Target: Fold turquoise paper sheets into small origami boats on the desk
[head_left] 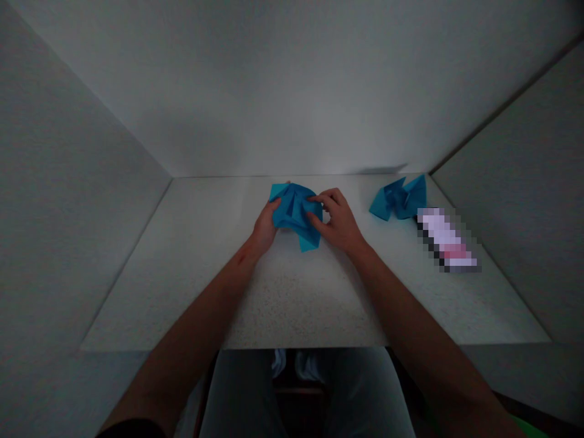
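Note:
A folded sheet of blue paper (296, 210) is held above the table, in the middle of the head view, with creases and a flap hanging down at its lower right. My left hand (266, 226) grips its left side, thumb on top and the other fingers hidden beneath. On the right side, my right hand (336, 220) pinches the paper between thumb and fingers. A second folded blue paper piece (399, 199), with pointed wings, rests on the table farther right, apart from both hands.
The speckled pale table (301, 304) has a wall (292, 91) at its back and panels on both sides. A pixelated, phone-like object (447, 240) lies at the right, beside the second blue piece. My legs (246, 389) are below the front edge.

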### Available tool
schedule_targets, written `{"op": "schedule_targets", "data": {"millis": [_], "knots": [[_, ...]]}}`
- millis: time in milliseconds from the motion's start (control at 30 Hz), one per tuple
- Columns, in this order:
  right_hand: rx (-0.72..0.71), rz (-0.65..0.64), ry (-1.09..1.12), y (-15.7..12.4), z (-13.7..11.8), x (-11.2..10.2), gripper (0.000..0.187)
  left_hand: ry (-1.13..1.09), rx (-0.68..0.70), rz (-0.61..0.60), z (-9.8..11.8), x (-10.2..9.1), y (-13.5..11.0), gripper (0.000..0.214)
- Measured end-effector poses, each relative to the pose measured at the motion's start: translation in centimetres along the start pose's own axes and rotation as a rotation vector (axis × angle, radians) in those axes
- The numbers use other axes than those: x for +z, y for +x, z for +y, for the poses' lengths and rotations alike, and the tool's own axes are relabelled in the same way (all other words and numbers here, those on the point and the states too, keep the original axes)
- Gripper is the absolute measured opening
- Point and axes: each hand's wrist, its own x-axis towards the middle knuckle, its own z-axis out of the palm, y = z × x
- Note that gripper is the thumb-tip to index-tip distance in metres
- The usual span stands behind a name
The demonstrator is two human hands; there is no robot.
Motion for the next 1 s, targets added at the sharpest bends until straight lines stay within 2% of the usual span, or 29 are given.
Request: {"op": "schedule_targets", "data": {"millis": [100,200,400,567,700,833,900,1000], "knots": [[0.017,0.063,-0.112,-0.1,-0.4,0.1,0.037,0.005,0.015,-0.150,-0.2,0.3,-0.7,0.064],[0.043,0.080,-0.132,-0.1,-0.9,0.1,0.038,0.098,0.055,-0.213,-0.6,0.7,-1.7,0.066],[0.028,0.033,0.022,0.0,-1.6,-0.1,0.025,0.298,0.183,-0.308,-1.0,1.0,-3.0,0.061],[0.040,0.095,0.116,0.2,-2.0,-0.1,0.007,0.419,0.231,-0.348,-0.6,1.2,-3.2,0.069],[0.047,0.130,0.176,0.4,-2.1,-0.2,0.009,0.433,0.234,-0.306,-0.4,1.4,-3.4,0.072],[0.074,0.093,0.265,0.7,-2.3,-0.6,0.017,0.317,0.221,-0.122,0.0,1.8,-3.5,0.058],[0.113,0.084,0.321,0.9,-2.2,-0.8,0.023,0.260,0.215,-0.068,0.5,2.1,-3.6,0.055],[0.226,0.104,0.461,1.1,-1.8,-1.0,0.030,0.224,0.202,-0.054,1.0,2.1,-3.4,0.055]]}}
